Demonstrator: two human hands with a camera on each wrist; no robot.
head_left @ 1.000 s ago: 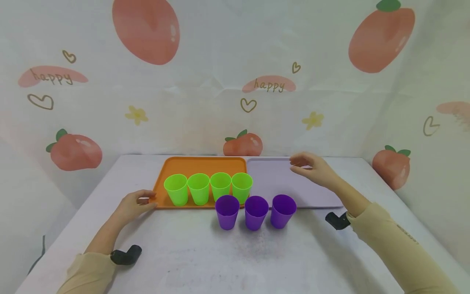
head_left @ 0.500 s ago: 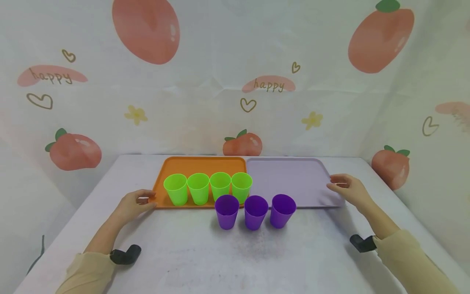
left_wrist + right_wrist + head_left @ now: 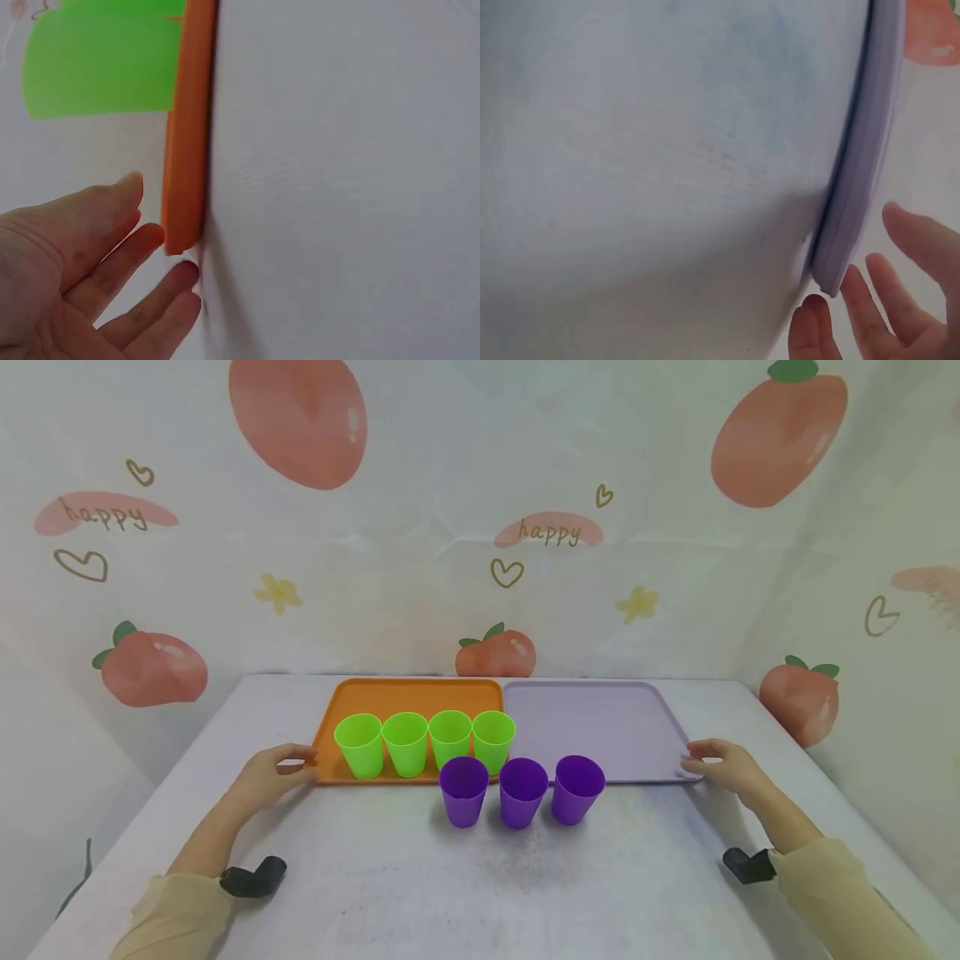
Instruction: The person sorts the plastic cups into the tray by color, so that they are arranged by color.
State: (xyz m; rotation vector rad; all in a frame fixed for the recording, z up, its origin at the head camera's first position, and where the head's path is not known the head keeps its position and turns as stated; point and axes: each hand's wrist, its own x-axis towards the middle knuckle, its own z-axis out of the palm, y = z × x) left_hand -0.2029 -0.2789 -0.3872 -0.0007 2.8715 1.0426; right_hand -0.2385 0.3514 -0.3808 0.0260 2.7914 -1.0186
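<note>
In the head view, my left hand [image 3: 272, 774] is at the front left corner of an orange tray [image 3: 416, 693]. The left wrist view has its fingers relaxed around that corner, one fingertip at the edge and the thumb [image 3: 124, 196] apart from it. A lilac tray [image 3: 592, 718] lies to the right of the orange one. By its front right corner is my right hand [image 3: 724, 767], fingers loosely bent at the rim and the thumb [image 3: 915, 229] off it. Several bright green cups [image 3: 362, 747] stand upright in a row along the orange tray's front.
Three purple cups [image 3: 522, 795] stand upright on the white table [image 3: 420, 893], in front of where the trays meet. A fruit-printed cloth [image 3: 405, 568] hangs behind the table. Black wrist cameras [image 3: 253, 878] jut inward from both wrists.
My right hand has moved from above the lilac tray, to the right and down, to its front right corner. The left hand and the cups have stayed in place.
</note>
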